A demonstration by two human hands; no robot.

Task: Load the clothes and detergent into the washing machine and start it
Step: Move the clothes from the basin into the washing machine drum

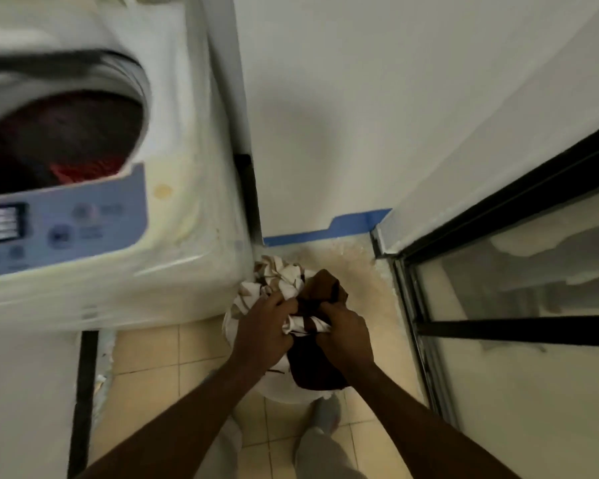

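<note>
— While the washing machine (94, 188) is standing open, dark laundry (63, 140) lying inside, where are the clothes (284, 281)?

— Bunched above the tiled floor (146, 354) beside it — left hand (263, 326) and right hand (346, 333) are both gripping them.

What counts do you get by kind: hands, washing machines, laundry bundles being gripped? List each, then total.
hands: 2 (left hand, right hand)
washing machine: 1
laundry bundle: 1, gripped by both
Total: 4
</note>
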